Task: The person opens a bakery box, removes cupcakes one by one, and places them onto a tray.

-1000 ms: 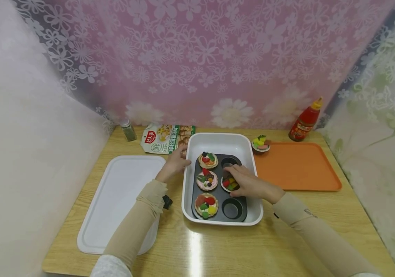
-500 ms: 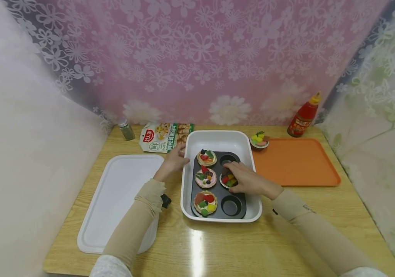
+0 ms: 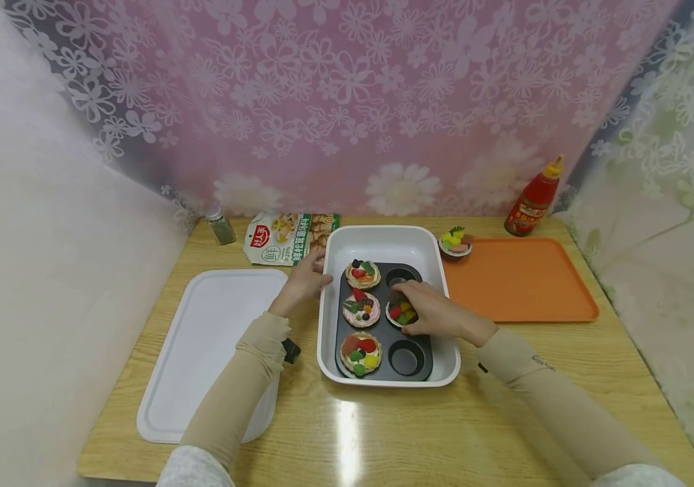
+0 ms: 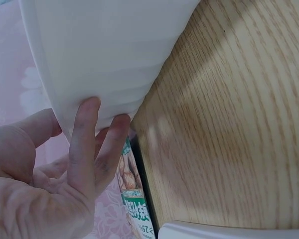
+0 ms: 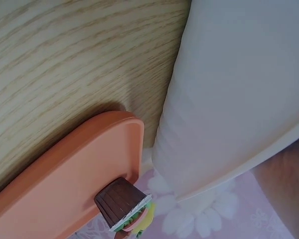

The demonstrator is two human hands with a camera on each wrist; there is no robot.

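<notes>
A deep white basin (image 3: 377, 238) holds a dark muffin tin (image 3: 383, 365). Three toy fruit tarts fill the tin's left column: a near one (image 3: 361, 354), a middle one (image 3: 362, 308) and a far one (image 3: 362, 274). In the middle right cup sits a fruit-topped cupcake (image 3: 402, 312), which my right hand (image 3: 429, 308) grips from above, its fingers partly covering it. The right wrist view shows only part of that hand behind the basin wall. My left hand (image 3: 303, 281) pinches the basin's left rim, thumb over the edge and fingers against the outer wall (image 4: 99, 59).
Left of the basin lies a white tray (image 3: 201, 352); an orange tray (image 3: 523, 284) lies right, with another cupcake (image 5: 120, 201) at its far left corner. A seasoning packet (image 3: 286, 238), a spice jar (image 3: 221, 226) and a red sauce bottle (image 3: 532, 203) stand or lie along the back.
The head view has shifted slightly. Both hands keep their places, the right on the cupcake and the left at the basin's rim.
</notes>
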